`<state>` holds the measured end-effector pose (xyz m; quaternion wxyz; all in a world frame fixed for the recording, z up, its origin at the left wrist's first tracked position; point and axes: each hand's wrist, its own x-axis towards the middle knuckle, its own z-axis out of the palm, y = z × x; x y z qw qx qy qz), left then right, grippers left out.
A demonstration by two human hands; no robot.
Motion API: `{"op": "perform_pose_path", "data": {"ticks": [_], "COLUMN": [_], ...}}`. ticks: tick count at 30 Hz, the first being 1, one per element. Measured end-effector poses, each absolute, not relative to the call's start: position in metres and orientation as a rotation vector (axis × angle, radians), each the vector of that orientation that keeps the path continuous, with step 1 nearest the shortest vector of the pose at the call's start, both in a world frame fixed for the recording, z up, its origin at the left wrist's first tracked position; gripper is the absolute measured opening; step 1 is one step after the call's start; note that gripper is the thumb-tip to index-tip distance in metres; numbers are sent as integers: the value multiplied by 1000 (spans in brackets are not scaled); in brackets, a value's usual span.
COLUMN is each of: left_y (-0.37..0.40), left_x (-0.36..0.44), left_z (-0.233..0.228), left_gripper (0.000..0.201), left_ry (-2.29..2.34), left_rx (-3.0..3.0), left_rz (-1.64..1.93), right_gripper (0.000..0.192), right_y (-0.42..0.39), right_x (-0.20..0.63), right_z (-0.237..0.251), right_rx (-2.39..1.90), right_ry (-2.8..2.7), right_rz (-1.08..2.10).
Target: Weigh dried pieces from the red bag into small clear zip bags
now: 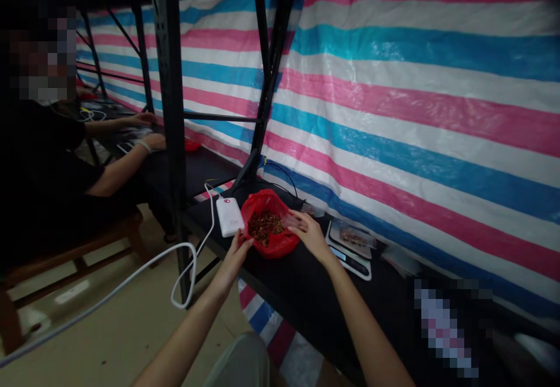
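A red plastic bag point(280, 248) stands with its mouth wide open on the black shelf and holds many small reddish-brown dried pieces point(265, 227). My left hand point(236, 254) is at the bag's near left rim, thumb and fingers closed on its edge. Over the right side of the bag, my right hand point(310, 234) has its fingers closed around a small clear plastic bag point(290, 222); its contents are too faint to make out. To the right, a white digital scale point(350, 263) with a lit display carries a clear packet point(353, 236) of brownish pieces.
A white power bank point(230, 217) with a white cable point(175, 248) lies left of the red bag. More clear bags point(400, 260) lie right of the scale. Black metal uprights point(168, 113) rise at left; a seated person point(118, 171) works beyond them. Striped sheeting point(415, 95) hangs behind.
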<state>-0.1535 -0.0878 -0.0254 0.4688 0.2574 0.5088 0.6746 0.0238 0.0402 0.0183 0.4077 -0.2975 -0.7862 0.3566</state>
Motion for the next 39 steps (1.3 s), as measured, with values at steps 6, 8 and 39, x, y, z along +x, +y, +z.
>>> {"op": "perform_pose_path", "data": {"ticks": [6,8,39], "left_y": [-48,-42,-75], "left_x": [-121,-113,-78], "left_z": [-36,-40,-38], "left_gripper": [73,73,89], "left_ry": [1436,1467,1913], "left_rx": [612,671,1488], "left_rz": [1809,1870,2111], "right_gripper": [42,39,46], "right_y": [45,44,52], "right_x": [-16,-22,116], "right_z": [28,30,29], "right_rx": [-986,-991,-853], "right_ry": [-2679,-2784,-1522], "right_rz": [265,169,958]}}
